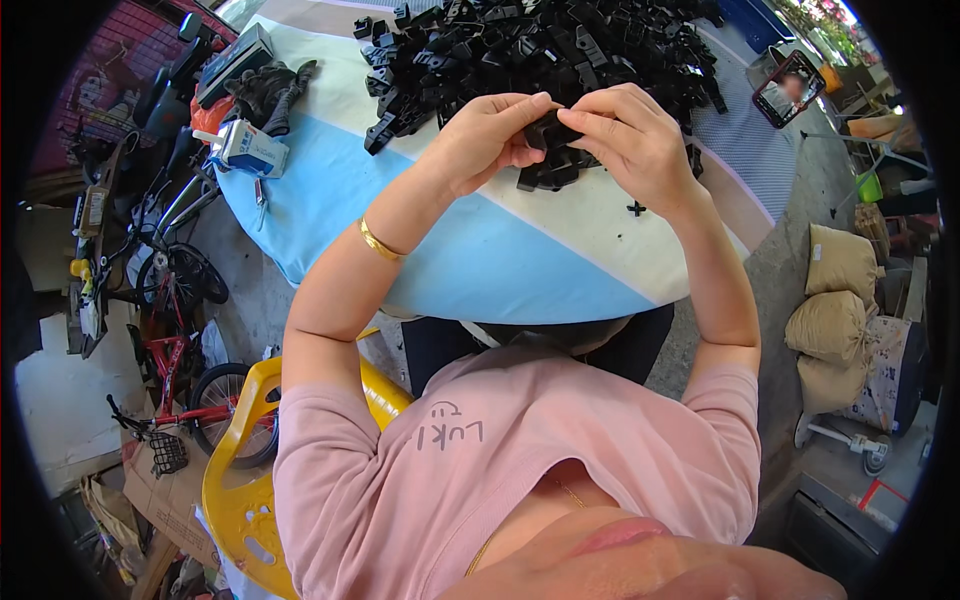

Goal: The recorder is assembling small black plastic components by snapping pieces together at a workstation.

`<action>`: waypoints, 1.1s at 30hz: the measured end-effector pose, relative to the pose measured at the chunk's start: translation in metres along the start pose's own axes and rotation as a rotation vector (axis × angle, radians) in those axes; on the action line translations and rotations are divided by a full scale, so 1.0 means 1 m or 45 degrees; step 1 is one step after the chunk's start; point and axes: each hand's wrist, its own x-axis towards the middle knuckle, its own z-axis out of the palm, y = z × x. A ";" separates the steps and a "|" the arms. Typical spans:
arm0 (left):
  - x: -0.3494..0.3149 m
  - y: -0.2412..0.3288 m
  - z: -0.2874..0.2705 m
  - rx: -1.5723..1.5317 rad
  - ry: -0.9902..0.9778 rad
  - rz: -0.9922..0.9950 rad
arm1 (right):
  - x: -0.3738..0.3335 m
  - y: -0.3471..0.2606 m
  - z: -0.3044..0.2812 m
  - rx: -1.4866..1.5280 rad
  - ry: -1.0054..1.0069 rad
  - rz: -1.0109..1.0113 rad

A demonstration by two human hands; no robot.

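Note:
Both hands meet over the near edge of a heap of small black plastic parts (470, 70) on a cloth-covered round table (480, 260). Between them is one black plastic part (545, 132), partly covered by the fingers. My left hand (490, 135) grips it from the left, thumb and forefinger at its top edge. From the right, my right hand (635, 135) pinches its upper right side. A few more black parts lie just beneath the hands, and a tiny black cross-shaped piece (636, 209) rests on the cloth near my right wrist.
On the table's left are a blue-and-white carton (250, 148), dark gloves (270, 92) and a grey-blue box (234, 62). A phone (788, 88) stands at the right edge. A yellow plastic chair (240, 430) is below left, a red bicycle (190, 400) beyond it. Stuffed sacks (828, 325) sit at right.

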 end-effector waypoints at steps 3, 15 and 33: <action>0.000 0.001 -0.001 0.097 0.033 -0.033 | -0.002 -0.001 0.001 -0.082 -0.006 -0.026; -0.012 0.006 0.011 0.624 -0.057 0.199 | -0.004 -0.008 0.002 -0.013 -0.043 0.161; -0.041 -0.007 0.034 1.808 -0.052 0.572 | -0.030 -0.002 0.007 0.182 -0.561 0.351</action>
